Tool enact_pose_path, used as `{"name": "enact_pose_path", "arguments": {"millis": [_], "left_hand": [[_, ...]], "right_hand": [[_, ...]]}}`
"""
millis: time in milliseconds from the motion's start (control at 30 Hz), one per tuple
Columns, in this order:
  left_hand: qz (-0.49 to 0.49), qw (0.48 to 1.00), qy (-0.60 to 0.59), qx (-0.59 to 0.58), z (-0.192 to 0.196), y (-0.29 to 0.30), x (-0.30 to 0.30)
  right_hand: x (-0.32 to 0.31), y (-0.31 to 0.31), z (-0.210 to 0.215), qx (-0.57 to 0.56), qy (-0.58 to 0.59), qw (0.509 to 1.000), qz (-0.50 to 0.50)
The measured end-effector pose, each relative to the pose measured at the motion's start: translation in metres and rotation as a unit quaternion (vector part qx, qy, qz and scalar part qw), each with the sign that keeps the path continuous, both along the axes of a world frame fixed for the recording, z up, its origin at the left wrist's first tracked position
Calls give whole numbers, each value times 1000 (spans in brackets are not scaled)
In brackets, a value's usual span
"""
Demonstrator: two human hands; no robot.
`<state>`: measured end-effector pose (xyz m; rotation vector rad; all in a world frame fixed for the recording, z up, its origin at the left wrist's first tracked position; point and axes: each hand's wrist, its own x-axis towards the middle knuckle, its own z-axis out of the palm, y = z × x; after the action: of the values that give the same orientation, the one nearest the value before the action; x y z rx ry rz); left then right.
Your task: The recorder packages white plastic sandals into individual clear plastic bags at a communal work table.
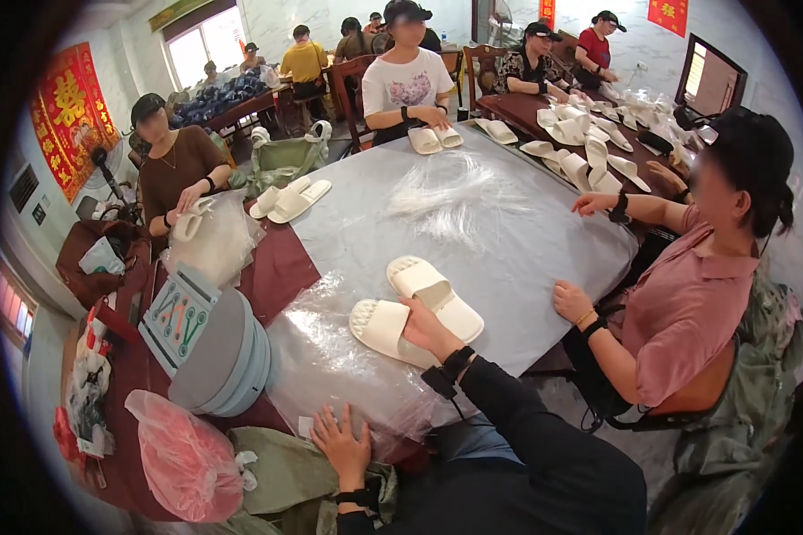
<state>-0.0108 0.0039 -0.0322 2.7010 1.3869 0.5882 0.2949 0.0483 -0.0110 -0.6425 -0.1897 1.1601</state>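
Observation:
In front of me a pair of cream slippers lies at the table's near middle: the nearer slipper [385,332] and the farther slipper [419,278], side by side. My right hand [428,332] grips the nearer one by its strap, with part of the fingers hidden. My left hand [341,446] lies flat with fingers spread near the table's front edge, on the border of a stack of clear plastic bags [317,357]. Both my wrists wear black bands.
Left of the bags stands a grey-blue round container [227,357]; a pink bag [187,455] sits nearer. Loose clear bags [459,201] and another slipper pair [293,198] lie farther off. At right a person in pink [687,303] rests hands by the table; many slippers [589,143] lie beyond.

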Motion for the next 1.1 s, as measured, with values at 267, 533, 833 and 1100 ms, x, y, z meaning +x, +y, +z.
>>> {"name": "enact_pose_path", "arguments": {"millis": [267, 533, 833, 1100], "left_hand": [[0, 1000, 8, 4, -7, 2, -4], [1, 999, 42, -15, -8, -2, -10], [-2, 999, 35, 1, -5, 2, -2], [1, 1000, 27, -13, -2, 0, -6]], "right_hand": [[-11, -64, 44, 0, 91, 992, 83], [-18, -114, 80, -95, -30, 994, 40], [-4, -99, 26, -133, -71, 988, 21], [-8, -90, 20, -84, -66, 992, 73]]}}
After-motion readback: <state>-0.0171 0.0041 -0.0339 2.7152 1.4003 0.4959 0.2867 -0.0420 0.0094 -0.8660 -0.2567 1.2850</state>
